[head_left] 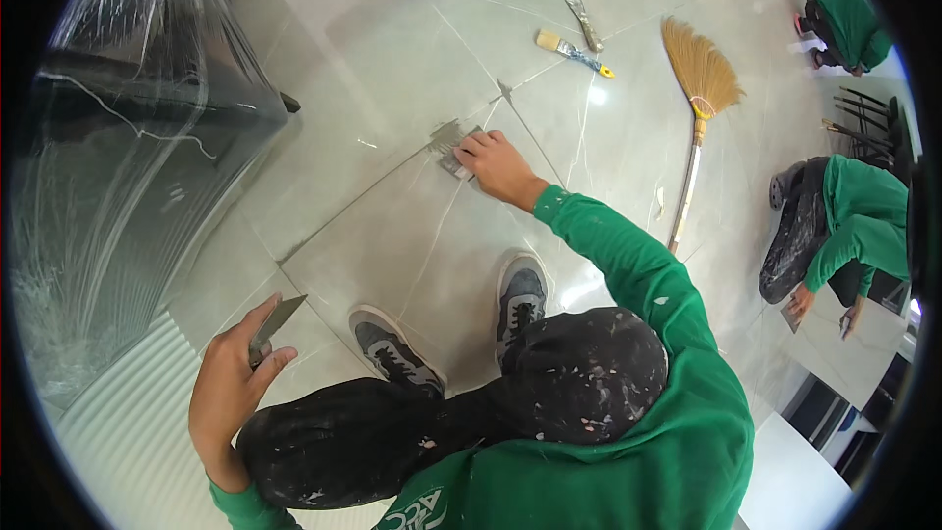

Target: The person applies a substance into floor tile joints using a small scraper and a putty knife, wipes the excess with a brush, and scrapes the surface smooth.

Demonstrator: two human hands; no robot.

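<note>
Pressed against the tiled floor (392, 236), a flat grey scraper (455, 166) is gripped by my right hand (500, 169). Its blade lies over a joint between tiles, beside a smear of dark grey grout (444, 133). More grout (504, 91) sits where joints cross, a little farther off. My left hand (228, 388), above my left knee, pinches a second thin flat scraper (281, 321) between thumb and fingers, raised off the floor. My shoes (523, 294) stand on the tile just short of the dark joint.
Beyond my right hand lie a paintbrush (574, 52) and a putty knife (584, 23). A straw broom (700, 88) rests to the right. Plastic-wrapped furniture (157, 147) stands left, above a corrugated white sheet (147, 432). Two people in green (863, 216) crouch at right, one at a tile (854, 353).
</note>
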